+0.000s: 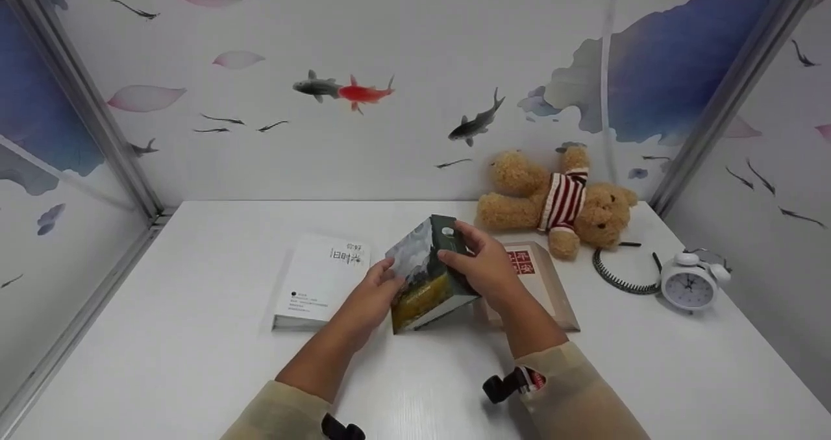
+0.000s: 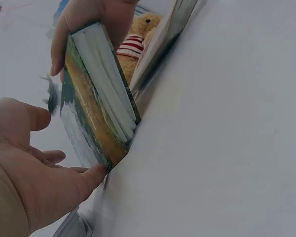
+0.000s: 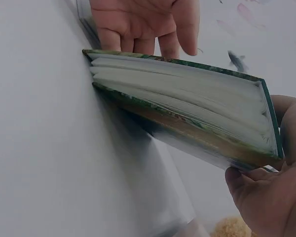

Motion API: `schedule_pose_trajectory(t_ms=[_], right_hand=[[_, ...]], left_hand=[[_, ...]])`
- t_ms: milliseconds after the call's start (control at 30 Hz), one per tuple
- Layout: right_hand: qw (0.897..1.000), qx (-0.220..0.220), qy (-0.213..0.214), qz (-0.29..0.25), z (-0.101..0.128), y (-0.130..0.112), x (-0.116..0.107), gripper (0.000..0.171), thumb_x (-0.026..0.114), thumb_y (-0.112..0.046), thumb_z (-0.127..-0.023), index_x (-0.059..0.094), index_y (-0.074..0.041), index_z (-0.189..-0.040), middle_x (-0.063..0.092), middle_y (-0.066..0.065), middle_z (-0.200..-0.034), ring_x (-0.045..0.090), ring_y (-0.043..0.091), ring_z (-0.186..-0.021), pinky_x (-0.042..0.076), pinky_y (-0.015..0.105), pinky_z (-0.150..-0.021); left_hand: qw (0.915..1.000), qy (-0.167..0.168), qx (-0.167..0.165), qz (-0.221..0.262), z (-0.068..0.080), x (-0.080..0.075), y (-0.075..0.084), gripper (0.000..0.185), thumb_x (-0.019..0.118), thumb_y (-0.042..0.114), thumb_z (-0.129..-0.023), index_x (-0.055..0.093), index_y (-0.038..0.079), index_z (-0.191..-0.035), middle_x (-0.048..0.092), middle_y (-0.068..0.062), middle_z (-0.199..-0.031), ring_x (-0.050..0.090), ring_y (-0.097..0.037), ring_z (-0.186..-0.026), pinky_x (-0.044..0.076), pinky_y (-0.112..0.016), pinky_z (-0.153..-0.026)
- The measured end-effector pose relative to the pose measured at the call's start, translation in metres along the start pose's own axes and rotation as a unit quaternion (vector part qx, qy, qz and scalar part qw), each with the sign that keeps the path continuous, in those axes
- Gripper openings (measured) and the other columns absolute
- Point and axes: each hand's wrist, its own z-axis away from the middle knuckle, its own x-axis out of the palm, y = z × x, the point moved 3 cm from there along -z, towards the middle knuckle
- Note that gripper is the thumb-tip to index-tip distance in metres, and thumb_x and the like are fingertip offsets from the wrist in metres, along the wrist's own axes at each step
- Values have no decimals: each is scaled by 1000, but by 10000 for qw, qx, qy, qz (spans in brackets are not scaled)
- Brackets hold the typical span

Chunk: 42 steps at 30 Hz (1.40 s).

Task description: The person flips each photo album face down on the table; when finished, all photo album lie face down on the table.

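The green book (image 1: 428,278) stands tilted on its lower edge at mid-bench (image 1: 195,336). Right hand (image 1: 483,268) grip: curled over the upper edge. Left hand (image 1: 373,294) grip: straight fingers against the cover.

The head view looks forward and down over the whole worktop (image 1: 195,336) to the far wall. Both wrist views sit low and close, facing each other across the green book (image 2: 96,106), which all views share.
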Motion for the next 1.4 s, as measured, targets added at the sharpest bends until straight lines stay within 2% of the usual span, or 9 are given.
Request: schedule_pose_trajectory(t_ms=[200,367,500,600,733,867,1033,1267,1400], right_hand=[[9994,338,6,69,-4,13,5,75,78,-32,-85,41,-33,-149,46,-7,-153,43,19,-137,37,44,-115],[9984,538,-137,110,-2,16,10,75,76,-34,-87,36,-36,-151,41,-6,-155,45,22,-134,40,45,-111],[9976,615,-298,118,-2,19,14,77,73,-34,-89,32,-33,-154,38,0,-156,47,23,-131,41,43,-109],[9963,736,-441,57,-1,21,16,77,71,-33,-91,29,-32,-155,37,3,-156,49,24,-129,44,40,-103],[9937,992,-511,-70,0,24,17,74,69,-35,-92,29,-36,-154,38,2,-153,52,25,-125,49,37,-97],[9919,1093,-568,-308,2,25,17,74,68,-35,-93,28,-36,-155,38,0,-153,52,24,-127,49,38,-100],[9922,968,-623,-478,3,20,19,80,70,-38,-91,25,-31,-156,37,-2,-156,49,21,-132,44,41,-109],[9975,502,-495,3,9,6,24,76,69,-40,-91,29,-30,-155,30,-6,-162,28,17,-150,24,43,-124],[9987,86,-403,290,14,-5,30,70,68,-41,-92,34,-33,-153,32,-11,-161,25,14,-152,24,42,-124]], left_hand=[[9998,86,21,-174,1,1,3,66,48,42,-101,19,27,-158,21,-10,-166,18,-32,-154,19,-52,-124],[9996,105,-5,-272,2,2,5,67,48,45,-101,18,30,-158,19,-6,-166,18,-29,-154,16,-53,-125],[9993,150,-2,-334,3,3,5,68,49,46,-100,18,31,-158,19,-4,-166,18,-28,-154,16,-52,-125],[9993,174,-11,-321,3,3,5,69,51,46,-99,18,31,-158,18,-2,-167,16,-25,-155,15,-50,-126],[9991,220,-54,-367,3,3,5,69,50,47,-99,18,32,-158,17,0,-167,14,-23,-155,14,-48,-126],[9988,262,-60,-413,2,3,5,69,50,47,-99,18,32,-158,17,2,-167,13,-22,-155,13,-48,-126],[9986,292,-32,-444,2,2,5,68,50,48,-98,18,34,-157,18,3,-167,14,-23,-155,13,-50,-126],[9979,420,3,-501,3,-3,6,66,50,49,-98,20,38,-156,20,7,-166,13,-22,-155,13,-51,-126],[9978,540,196,-337,4,-11,9,64,49,50,-99,22,38,-155,22,8,-165,16,-20,-155,17,-48,-126]])
